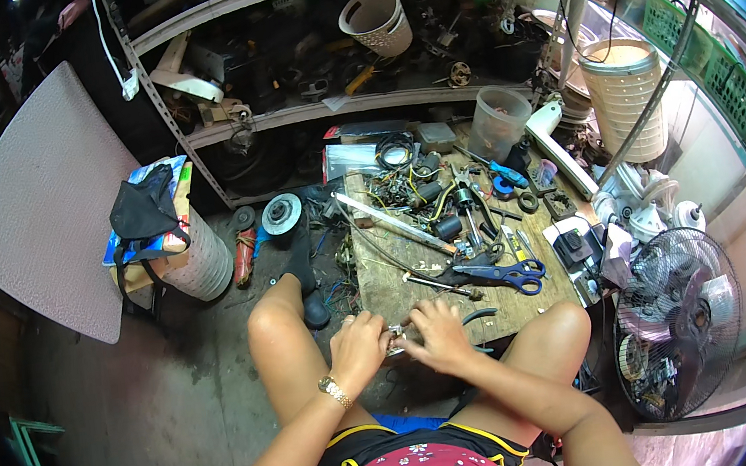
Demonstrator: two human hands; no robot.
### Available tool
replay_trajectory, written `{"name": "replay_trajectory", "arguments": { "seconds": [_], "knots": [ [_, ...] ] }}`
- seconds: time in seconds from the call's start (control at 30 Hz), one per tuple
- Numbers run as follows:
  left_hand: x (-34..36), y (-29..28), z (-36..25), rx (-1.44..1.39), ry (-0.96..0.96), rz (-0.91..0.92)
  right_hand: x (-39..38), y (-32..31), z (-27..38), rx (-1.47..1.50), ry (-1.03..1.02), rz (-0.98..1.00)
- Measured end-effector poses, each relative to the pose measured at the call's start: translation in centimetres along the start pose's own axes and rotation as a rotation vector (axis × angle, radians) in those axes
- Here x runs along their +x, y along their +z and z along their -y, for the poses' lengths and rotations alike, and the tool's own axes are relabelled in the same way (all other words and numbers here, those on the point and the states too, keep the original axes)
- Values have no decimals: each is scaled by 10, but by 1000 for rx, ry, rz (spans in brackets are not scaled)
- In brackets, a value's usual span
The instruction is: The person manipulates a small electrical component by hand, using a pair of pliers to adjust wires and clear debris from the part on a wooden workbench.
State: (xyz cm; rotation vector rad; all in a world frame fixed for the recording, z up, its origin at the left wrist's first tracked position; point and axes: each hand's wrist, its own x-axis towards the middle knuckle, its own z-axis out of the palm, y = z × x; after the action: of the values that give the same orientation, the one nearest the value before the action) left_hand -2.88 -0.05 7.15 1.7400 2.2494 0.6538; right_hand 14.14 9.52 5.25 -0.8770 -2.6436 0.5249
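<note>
Close together at the near edge of a wooden workbench (pixel 379 283), my left hand (pixel 361 349) and my right hand (pixel 437 334) both pinch a small metallic part (pixel 395 332). The fingers cover most of it, so its kind cannot be made out. Dark-handled pliers (pixel 478 316) lie partly behind my right hand. Just beyond are scissors with blue handles (pixel 516 276) and a thin metal rod (pixel 434 283). A gold watch (pixel 334 390) is on my left wrist.
Wires, small motors and tools crowd the bench, with a blue screwdriver (pixel 508 173) and a clear plastic tub (pixel 498 122) at its far side. A fan cage (pixel 677 318) stands at the right. Left are a red angle grinder (pixel 245 255) and a covered bucket (pixel 207 266).
</note>
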Motion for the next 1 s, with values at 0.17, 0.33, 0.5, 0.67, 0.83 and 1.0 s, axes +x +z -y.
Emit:
{"name": "replay_trajectory", "arguments": {
  "seconds": [0.17, 0.33, 0.5, 0.67, 0.83, 1.0],
  "knots": [
    [15, 22, 25, -181, -23, 130, -7, 23, 16, 288, 303, 35],
    [10, 38, 33, -690, -330, 247, 3, 27, 13, 436, 374, -84],
    [12, 36, 20, -798, -377, 83, 20, 12, 19, 303, 248, -262],
    [19, 19, -11, -648, -287, -37, 29, 11, 6, 310, 306, -279],
    [21, 25, -11, -441, -180, -90, 35, 23, -8, 247, 292, -259],
    [32, 12, -14, -162, -108, 9, 42, 29, -15, 231, 257, -273]
  ]
}}
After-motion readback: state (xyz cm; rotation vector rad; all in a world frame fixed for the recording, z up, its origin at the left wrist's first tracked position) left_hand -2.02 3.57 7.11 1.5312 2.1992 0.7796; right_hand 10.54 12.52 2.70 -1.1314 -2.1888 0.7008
